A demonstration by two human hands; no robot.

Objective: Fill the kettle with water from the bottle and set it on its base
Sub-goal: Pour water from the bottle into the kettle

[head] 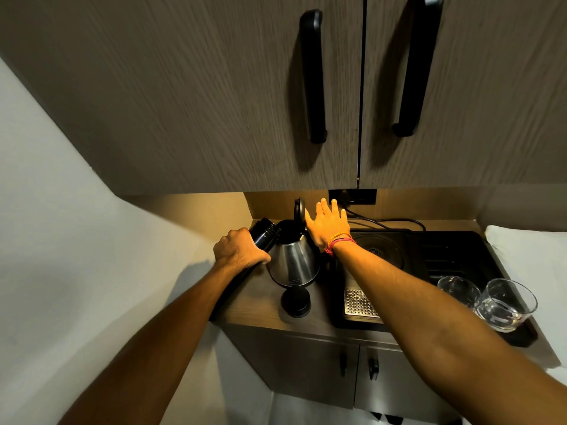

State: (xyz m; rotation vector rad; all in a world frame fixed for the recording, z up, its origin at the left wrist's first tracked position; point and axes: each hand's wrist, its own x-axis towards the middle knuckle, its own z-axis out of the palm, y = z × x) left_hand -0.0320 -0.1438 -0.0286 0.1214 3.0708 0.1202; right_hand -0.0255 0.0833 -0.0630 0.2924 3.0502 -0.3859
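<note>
A steel kettle [294,262] stands on the wooden counter [254,297] with its black lid [299,211] flipped up. My left hand [237,250] grips a dark bottle [263,235], tilted with its mouth over the kettle's opening. My right hand [327,223] rests flat with spread fingers against the raised lid and grips nothing. The round kettle base [378,247] sits on the black tray to the right, partly hidden by my right forearm. A black cap [295,303] lies on the counter in front of the kettle.
Two empty glasses [458,289] [505,305] stand on the black tray [454,259] at the right. A perforated metal drip grate [358,303] sits at the tray's front. A power cord [387,222] runs to the wall socket [352,196]. Overhead cabinet doors [245,102] hang low above.
</note>
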